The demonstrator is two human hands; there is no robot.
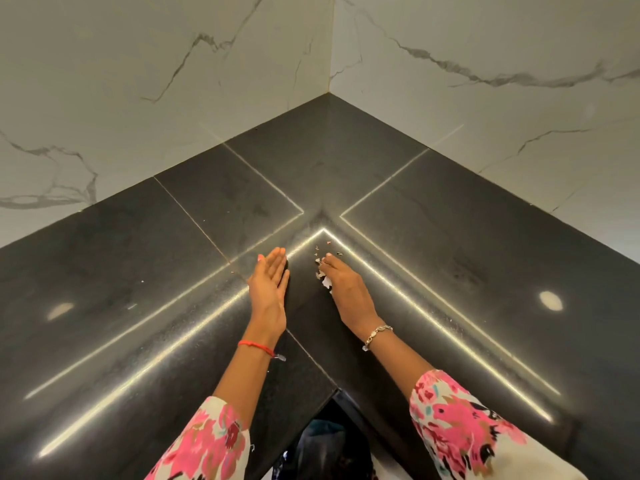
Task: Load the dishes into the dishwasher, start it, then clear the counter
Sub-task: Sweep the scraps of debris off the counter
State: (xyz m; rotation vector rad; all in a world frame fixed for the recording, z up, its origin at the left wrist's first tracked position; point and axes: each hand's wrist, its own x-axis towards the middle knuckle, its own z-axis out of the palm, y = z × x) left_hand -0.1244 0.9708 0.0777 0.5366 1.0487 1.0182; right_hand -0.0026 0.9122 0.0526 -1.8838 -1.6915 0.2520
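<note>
I look down at the inner corner of a black stone counter [433,216]. My left hand [270,285] stands on its edge on the counter, fingers straight, palm turned to the right. Just to its right, my right hand [343,282] lies palm down with its fingers over a small heap of pale scraps [323,277]. A few more crumbs [322,247] are scattered just beyond the fingertips. Both hands sit close together near the middle of the counter. No dishes or dishwasher show in this view.
White marble-look walls [156,81] meet in a corner behind the counter. A few tiny crumbs [142,281] lie to the left. The counter's front edge forms a notch at the bottom middle, with something dark [325,441] below it.
</note>
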